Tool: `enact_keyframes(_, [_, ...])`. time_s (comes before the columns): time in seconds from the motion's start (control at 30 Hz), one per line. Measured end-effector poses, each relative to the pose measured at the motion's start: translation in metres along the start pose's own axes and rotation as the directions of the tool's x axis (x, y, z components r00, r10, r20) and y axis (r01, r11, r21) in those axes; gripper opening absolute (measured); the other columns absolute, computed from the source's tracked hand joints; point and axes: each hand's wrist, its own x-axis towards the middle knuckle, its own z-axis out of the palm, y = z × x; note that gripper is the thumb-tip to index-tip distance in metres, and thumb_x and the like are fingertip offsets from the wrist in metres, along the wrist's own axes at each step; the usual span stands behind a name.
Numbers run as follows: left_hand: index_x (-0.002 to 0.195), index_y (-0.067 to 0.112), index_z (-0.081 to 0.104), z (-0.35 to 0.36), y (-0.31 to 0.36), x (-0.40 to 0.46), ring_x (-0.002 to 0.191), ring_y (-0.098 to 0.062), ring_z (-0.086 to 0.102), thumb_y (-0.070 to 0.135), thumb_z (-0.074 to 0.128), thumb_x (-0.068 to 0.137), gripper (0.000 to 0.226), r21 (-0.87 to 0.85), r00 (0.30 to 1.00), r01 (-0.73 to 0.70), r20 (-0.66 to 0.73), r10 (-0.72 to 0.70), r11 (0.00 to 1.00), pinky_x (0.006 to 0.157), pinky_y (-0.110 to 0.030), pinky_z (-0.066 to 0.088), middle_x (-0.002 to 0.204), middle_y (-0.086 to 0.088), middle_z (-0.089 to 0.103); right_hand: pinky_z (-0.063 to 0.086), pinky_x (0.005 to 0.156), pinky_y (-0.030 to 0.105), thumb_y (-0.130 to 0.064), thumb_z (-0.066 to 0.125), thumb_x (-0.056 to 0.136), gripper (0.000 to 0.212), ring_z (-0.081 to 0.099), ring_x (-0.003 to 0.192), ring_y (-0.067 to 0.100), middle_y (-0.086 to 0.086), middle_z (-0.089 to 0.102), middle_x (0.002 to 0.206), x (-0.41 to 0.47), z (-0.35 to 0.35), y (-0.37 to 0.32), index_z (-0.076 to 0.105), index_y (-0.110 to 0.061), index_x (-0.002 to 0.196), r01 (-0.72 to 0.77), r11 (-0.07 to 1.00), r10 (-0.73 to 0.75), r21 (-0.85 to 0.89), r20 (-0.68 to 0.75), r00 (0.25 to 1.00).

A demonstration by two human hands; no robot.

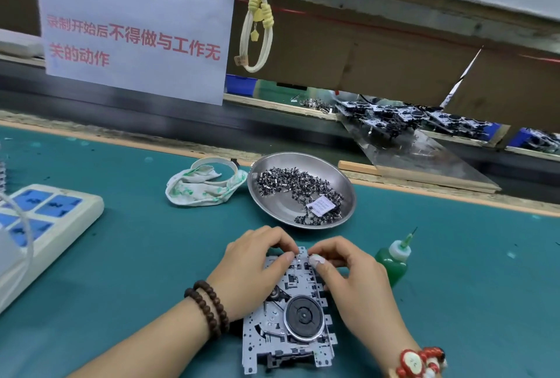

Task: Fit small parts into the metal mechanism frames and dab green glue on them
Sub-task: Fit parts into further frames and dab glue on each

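- Right now a metal mechanism frame (291,314) lies flat on the green bench mat (151,256), close to the near edge, with a round black wheel (301,315) set in its middle.
- The left hand (251,271) rests on the frame's left side — fingers curled, tips pressed down at the far end of the frame; a dark bead bracelet (209,309) circles the wrist.
- The right hand (348,274) rests on the frame's right side, fingers bent, thumb and forefinger meeting at the same far end. Whether they pinch a small part I cannot tell — it is too small to see.
- A green glue bottle (392,261) with a needle tip stands just right of the right hand, untouched.
- Behind the hands sits a steel dish (303,221) holding a heap of small dark parts (294,185) and a white label.
- Left of the dish lies a green-stained rag (200,186) over a roll of tape.
- A power strip (45,214) sits at the far left.
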Motion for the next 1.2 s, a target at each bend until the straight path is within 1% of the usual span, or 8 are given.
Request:
enact_keyframes(0.17, [0.079,0.045,0.047,0.0,-0.001,0.0,0.097,0.004,0.045,0.03,0.049,0.092,0.021,0.018,1.0,-0.015,0.022,0.014,1.0,0.097,-0.032,0.035,0.091,0.022,0.054,0.04,0.065,0.003,-0.007,0.069,0.08,0.028,0.058,0.074,-0.006,-0.015,0.065,0.07,0.0,0.001,-0.002,0.059,-0.032,0.073,0.024,0.999,-0.022,0.043,-0.04,0.999])
enact_keyframes(0.37, [0.079,0.047,0.045,-0.001,-0.001,-0.001,0.097,0.005,0.042,0.031,0.048,0.093,0.021,0.024,0.999,-0.013,0.044,0.012,1.0,0.098,-0.03,0.033,0.092,0.023,0.052,0.04,0.063,0.007,-0.011,0.067,0.083,0.022,0.055,0.07,-0.003,-0.022,0.062,0.072,0.003,0.003,0.002,0.058,-0.027,0.07,-0.007,1.0,0.007,0.022,0.004,1.0])
enact_keyframes(0.53, [0.08,0.045,0.043,0.0,-0.003,-0.001,0.097,0.008,0.043,0.031,0.05,0.092,0.02,0.022,0.999,-0.011,0.04,0.01,1.0,0.098,-0.03,0.034,0.092,0.026,0.052,0.049,0.069,0.018,-0.011,0.065,0.085,0.022,0.056,0.072,0.001,-0.007,0.062,0.073,0.004,0.003,0.004,0.057,-0.03,0.075,-0.046,0.999,0.046,0.009,-0.005,0.999])
enact_keyframes(0.63, [0.082,0.044,0.042,0.001,-0.004,0.0,0.098,0.008,0.043,0.032,0.05,0.092,0.017,0.016,0.999,-0.004,0.035,0.004,1.0,0.098,-0.029,0.034,0.094,0.027,0.052,0.041,0.069,0.006,-0.015,0.067,0.084,0.024,0.055,0.08,-0.005,-0.01,0.059,0.087,0.006,0.002,0.001,0.055,-0.035,0.078,0.008,0.999,-0.007,-0.049,0.024,1.0])
enact_keyframes(0.77, [0.082,0.044,0.041,0.002,-0.004,0.0,0.097,0.009,0.043,0.032,0.05,0.091,0.018,0.023,0.999,-0.014,0.032,0.013,1.0,0.097,-0.027,0.034,0.094,0.027,0.052,0.037,0.068,0.004,-0.027,0.07,0.081,0.02,0.054,0.08,-0.008,-0.013,0.054,0.089,0.011,0.002,-0.006,0.053,-0.036,0.073,0.025,0.986,-0.007,-0.164,0.115,0.993])
enact_keyframes(0.9, [0.082,0.044,0.04,0.002,-0.004,-0.001,0.097,0.006,0.043,0.03,0.05,0.091,0.019,0.025,0.999,-0.022,0.027,0.022,0.999,0.096,-0.028,0.034,0.093,0.027,0.051,0.038,0.068,0.009,-0.032,0.065,0.084,0.019,0.055,0.075,-0.002,-0.012,0.052,0.09,0.016,0.002,-0.012,0.051,-0.033,0.071,0.0,0.972,0.036,-0.234,0.152,0.988])
enact_keyframes(1.0, [0.082,0.044,0.04,0.002,-0.004,-0.001,0.099,0.004,0.044,0.029,0.05,0.092,0.02,0.032,0.999,-0.024,0.026,0.023,0.999,0.097,-0.029,0.034,0.094,0.025,0.052,0.038,0.071,0.018,-0.032,0.062,0.086,0.02,0.054,0.08,0.002,-0.012,0.049,0.092,0.02,0.001,-0.017,0.048,-0.032,0.072,-0.028,0.963,0.083,-0.27,0.194,0.978])
enact_keyframes(1.2, [0.079,0.043,0.042,0.003,-0.005,0.0,0.096,0.004,0.045,0.029,0.052,0.091,0.021,0.037,0.999,-0.037,0.018,0.037,0.999,0.095,-0.029,0.035,0.091,0.024,0.052,0.035,0.073,0.022,-0.03,0.056,0.09,0.023,0.053,0.086,0.008,-0.014,0.038,0.089,0.02,0.004,-0.022,0.04,-0.032,0.073,-0.038,0.944,0.112,-0.329,0.209,0.972])
